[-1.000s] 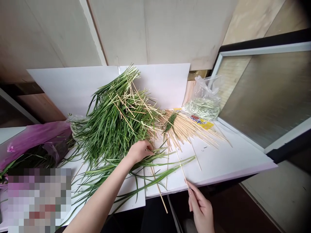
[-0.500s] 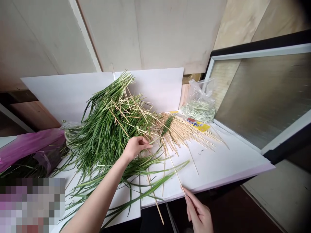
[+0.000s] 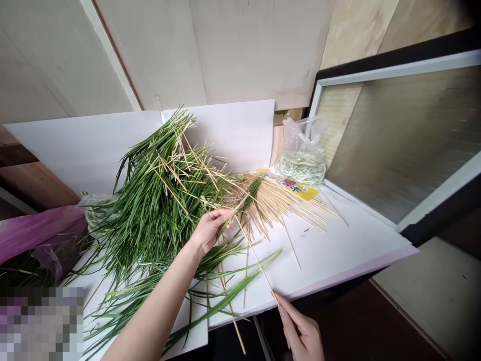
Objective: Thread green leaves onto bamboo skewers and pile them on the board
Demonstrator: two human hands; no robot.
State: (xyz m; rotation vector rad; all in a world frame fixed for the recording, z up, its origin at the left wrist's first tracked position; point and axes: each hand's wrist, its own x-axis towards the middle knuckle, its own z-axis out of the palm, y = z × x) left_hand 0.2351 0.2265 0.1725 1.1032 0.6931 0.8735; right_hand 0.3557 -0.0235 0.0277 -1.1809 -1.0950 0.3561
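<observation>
Pale bamboo skewer (image 3: 256,256), pinched at its lower end by the right hand (image 3: 300,333), slants up over the white board (image 3: 330,250) toward a green grass blade (image 3: 236,220) gripped in the left hand (image 3: 210,231). The hands are apart. Whether skewer and blade touch is hard to make out. Beside them lie a grass heap (image 3: 158,200) and a skewer pile (image 3: 278,200); the frame cuts off the right wrist.

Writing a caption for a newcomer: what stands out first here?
A big heap of long green grass blades dominates the white board, with a fan of thin wooden skewers to its right. In front, the right hand pinches one skewer's end, while the left hand touches the blades near its other end.
</observation>
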